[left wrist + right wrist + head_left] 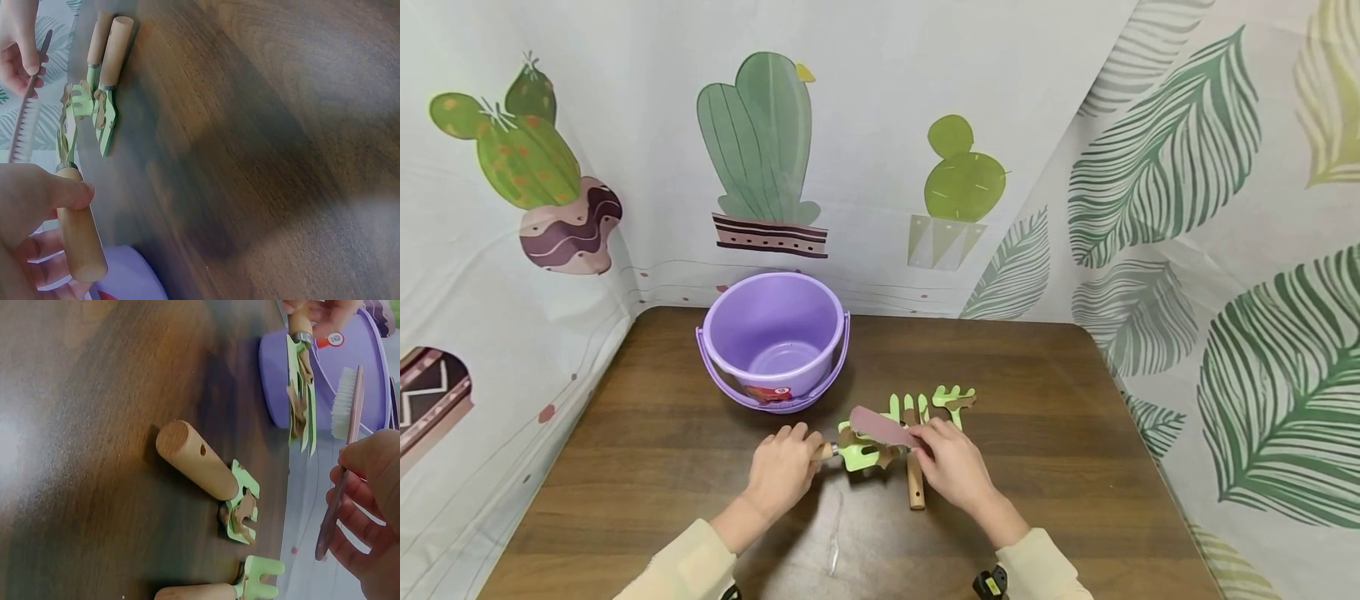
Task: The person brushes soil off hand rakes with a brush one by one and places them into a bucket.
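Note:
My left hand grips the wooden handle of a small garden fork with a light-green head. Brown, mud-like smears cover part of its prongs. Between thumb and fingers, my right hand pinches the dark mauve handle of a brush with white bristles. The brush overlaps the fork head in the head view, while both wrist views show a gap between bristles and prongs. Nearest my right hand lies another smeared green garden fork, its wooden handle toward me. Beyond it is a smaller green rake, also smeared brown.
A purple bucket with its handle lowered stands at the back left of the brown wooden table. Behind the table hangs a white cloth printed with cacti and leaves. Light glares off the table near its front.

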Demonstrator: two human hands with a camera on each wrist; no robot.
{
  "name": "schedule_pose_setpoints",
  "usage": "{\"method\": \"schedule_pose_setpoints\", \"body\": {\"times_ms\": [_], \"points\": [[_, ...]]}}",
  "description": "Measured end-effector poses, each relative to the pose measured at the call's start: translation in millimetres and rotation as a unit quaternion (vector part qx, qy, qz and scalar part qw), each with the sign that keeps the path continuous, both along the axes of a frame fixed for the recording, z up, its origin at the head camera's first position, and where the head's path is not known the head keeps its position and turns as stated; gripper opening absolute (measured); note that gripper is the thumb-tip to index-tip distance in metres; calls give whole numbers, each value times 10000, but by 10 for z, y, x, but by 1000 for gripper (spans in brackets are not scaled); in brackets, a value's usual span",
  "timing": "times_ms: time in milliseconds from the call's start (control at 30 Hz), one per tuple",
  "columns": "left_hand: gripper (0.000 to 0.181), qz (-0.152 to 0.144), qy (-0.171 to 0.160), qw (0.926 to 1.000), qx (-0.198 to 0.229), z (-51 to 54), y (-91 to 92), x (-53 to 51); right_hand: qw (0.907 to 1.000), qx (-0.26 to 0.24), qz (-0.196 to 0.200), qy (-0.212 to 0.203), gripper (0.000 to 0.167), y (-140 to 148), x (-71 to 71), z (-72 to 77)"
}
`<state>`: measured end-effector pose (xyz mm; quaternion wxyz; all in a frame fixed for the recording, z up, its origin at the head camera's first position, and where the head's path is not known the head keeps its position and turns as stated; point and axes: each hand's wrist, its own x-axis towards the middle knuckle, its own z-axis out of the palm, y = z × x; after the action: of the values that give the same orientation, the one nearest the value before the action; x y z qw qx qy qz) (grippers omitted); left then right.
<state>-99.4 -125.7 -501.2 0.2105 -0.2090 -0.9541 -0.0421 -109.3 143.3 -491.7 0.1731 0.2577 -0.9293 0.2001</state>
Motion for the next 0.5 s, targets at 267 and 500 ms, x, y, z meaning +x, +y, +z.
{"method": "schedule_pose_setpoints", "body": {"times_ms": [267, 500], "points": [[32, -85, 51, 9999, 17, -3, 50, 14, 9988, 448, 49, 203, 24, -111, 27, 8], [30, -114, 132, 9998, 2, -51, 75, 9, 9960, 756, 272, 404, 23, -180, 23, 13]]}}
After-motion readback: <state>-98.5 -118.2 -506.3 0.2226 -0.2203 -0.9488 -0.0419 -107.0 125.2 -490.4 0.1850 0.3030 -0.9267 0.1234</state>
